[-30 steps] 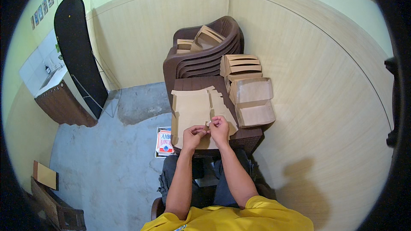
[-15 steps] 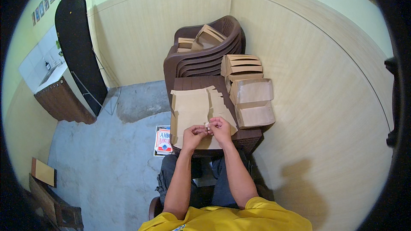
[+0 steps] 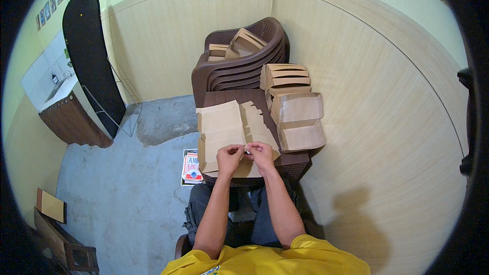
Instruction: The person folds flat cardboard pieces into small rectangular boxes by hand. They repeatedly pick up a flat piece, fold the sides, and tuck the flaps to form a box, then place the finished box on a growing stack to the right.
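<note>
Brown cardboard, head view (only one): flat box blank on table, another cut sheet at its R, also on table; separate or same piece, unclear. Laid flat prob. for firm backing + easy reach from near side of table.

Left hand above near half of table, by blank's R edge: thumb + fingertips drawn in close, contents of grip too small to see, can't say if pinching. Right hand just beside, same half of table: fingertips apparently pinching small pale bit, exact kind unclear. Tips nearly meeting, prob. for fine two-handed control on sth tiny.

Open box at R edge of table, nested boxes just beyond, same side; prob. kept there to save working room. Chair stack past far edge of table, w/ more boxes on top seat, prob. as extra storage. Printed packs L of table, lower down.
</note>
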`<state>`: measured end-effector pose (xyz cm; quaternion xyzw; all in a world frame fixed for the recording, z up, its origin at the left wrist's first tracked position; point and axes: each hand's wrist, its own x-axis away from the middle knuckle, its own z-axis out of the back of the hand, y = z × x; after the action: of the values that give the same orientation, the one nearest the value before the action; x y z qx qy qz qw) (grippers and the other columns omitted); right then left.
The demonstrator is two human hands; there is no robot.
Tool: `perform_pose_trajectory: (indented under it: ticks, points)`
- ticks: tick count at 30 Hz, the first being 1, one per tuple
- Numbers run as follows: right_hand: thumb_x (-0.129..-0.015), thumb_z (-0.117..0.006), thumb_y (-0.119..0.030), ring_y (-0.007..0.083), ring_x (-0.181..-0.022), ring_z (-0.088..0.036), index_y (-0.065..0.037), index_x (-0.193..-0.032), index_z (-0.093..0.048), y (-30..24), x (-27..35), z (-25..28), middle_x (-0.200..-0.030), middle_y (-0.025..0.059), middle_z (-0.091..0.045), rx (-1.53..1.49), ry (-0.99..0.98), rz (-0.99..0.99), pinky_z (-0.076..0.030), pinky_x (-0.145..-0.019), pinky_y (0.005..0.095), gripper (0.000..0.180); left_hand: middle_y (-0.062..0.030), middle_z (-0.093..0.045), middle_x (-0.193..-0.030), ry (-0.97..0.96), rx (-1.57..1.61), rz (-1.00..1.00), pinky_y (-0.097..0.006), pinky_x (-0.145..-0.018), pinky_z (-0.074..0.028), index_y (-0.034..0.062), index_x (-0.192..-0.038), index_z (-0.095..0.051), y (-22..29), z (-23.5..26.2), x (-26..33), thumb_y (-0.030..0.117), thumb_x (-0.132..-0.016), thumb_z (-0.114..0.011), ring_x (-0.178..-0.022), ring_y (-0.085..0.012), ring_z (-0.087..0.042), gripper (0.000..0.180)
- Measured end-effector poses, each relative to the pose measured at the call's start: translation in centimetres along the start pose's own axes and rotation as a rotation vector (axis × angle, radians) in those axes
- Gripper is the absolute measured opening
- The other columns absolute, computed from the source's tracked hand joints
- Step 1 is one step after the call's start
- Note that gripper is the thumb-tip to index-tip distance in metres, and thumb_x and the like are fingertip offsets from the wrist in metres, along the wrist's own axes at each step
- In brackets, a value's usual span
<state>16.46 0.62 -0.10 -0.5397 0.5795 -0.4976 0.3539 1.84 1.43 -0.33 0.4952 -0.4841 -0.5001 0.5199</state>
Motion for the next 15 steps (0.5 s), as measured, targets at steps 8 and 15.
perform_pose_trajectory:
  ticks: [8, 15]
  points:
    - [-0.098, -0.074, 0.004, 0.0159, -0.087, -0.073, 0.002, -0.127, -0.07, -0.7, 1.1, 0.0, -0.097, 0.0081, -0.076, 0.038, -0.026, -0.008, -0.066, -0.077, 0.0313, 0.029, -0.0089, -0.079, -0.089, 0.058, -0.077, -0.106, -0.03, -0.07, -0.058, -0.0047, -0.109, -0.08, -0.4, -0.5, 0.1, 0.008, -0.1, -0.075, -0.076, -0.0132, -0.071, 0.016]
    - [-0.095, -0.077, 0.002, 0.0153, -0.083, -0.073, 0.005, -0.115, -0.074, -0.5, 0.6, -0.4, -0.097, 0.0084, -0.077, 0.023, 0.037, -0.04, -0.064, -0.072, 0.0277, 0.02, -0.007, -0.075, -0.089, 0.042, -0.042, -0.044, -0.031, -0.069, -0.056, 0.0004, -0.11, -0.075, -0.9, -1.5, 0.1, 0.006, -0.104, -0.069, -0.077, -0.0129, -0.067, 0.01]
